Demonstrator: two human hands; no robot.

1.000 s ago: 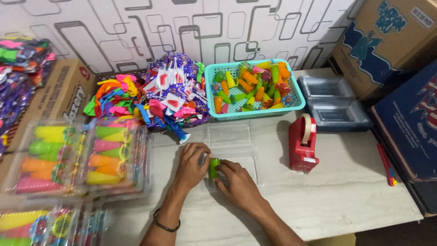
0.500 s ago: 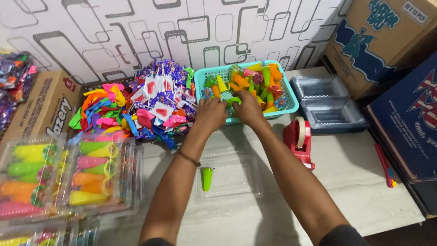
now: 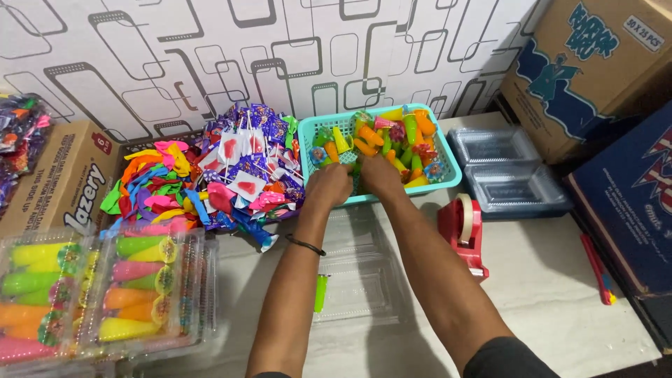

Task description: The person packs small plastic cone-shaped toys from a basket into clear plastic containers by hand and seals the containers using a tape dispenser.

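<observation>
The stacked clear packs of cone toys (image 3: 105, 294) sit at the left edge of the worktop (image 3: 553, 308), and a forearm swinging back could nudge them off, I judge; the heap of balloons and wrapped lollipops (image 3: 217, 175) lies just beside the left wrist and could spill toward the open clear tray (image 3: 357, 273) if brushed; that tray holds one green cone toy (image 3: 320, 292) at its left side, light enough to slide if an arm drags across it. The left hand (image 3: 327, 185) is curled at the near rim of the teal basket (image 3: 448, 180), fingers bent over small coloured toys, though whether it grips one I cannot tell; the right hand (image 3: 379, 174), touching it, is likewise curled inside the basket among the orange and green cone toys (image 3: 392, 140), its hold hidden. A hard pull could tip the basket toward the red tape dispenser (image 3: 463, 234).
</observation>
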